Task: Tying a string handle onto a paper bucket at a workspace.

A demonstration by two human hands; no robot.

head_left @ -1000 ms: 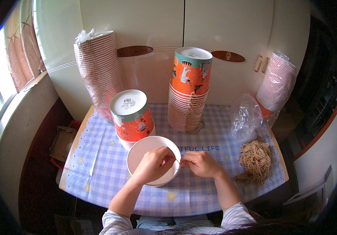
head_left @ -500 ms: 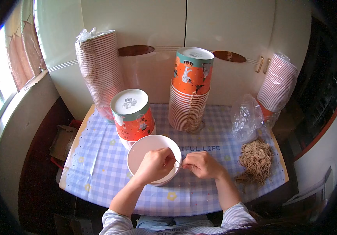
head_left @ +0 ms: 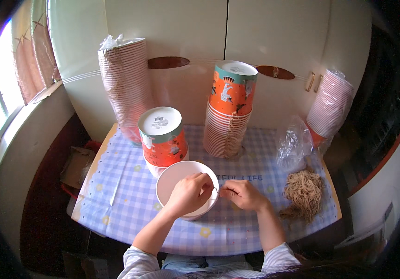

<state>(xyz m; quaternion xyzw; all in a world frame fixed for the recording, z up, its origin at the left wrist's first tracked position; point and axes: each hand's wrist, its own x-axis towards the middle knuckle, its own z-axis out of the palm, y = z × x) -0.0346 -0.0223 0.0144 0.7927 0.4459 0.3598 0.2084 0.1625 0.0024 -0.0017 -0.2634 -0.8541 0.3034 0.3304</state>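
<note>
An open white paper bucket (head_left: 174, 175) stands near the front middle of the table, mouth up. My left hand (head_left: 190, 194) reaches over its mouth, the thumb and forefinger pinched by the right side of the rim. Just outside that rim my right hand (head_left: 244, 195) is closed in a pinch. A thin string (head_left: 216, 189) shows at the rim between the two hands, its ends hidden in my fingers. Behind the bucket, an upside-down orange and green printed bucket (head_left: 163, 146) sits on other white-rimmed ones.
A taller stack of buckets (head_left: 228, 125) stands at the back middle, with strings hanging down it. Wrapped stacks rise at the back left (head_left: 125, 88) and back right (head_left: 330, 102). A crumpled clear bag (head_left: 294, 145) and a heap of tan strings (head_left: 303, 193) lie on the right.
My right hand has drawn slightly away from the bucket's rim, and the string now curves between the hands. The whole view has shifted a little.
</note>
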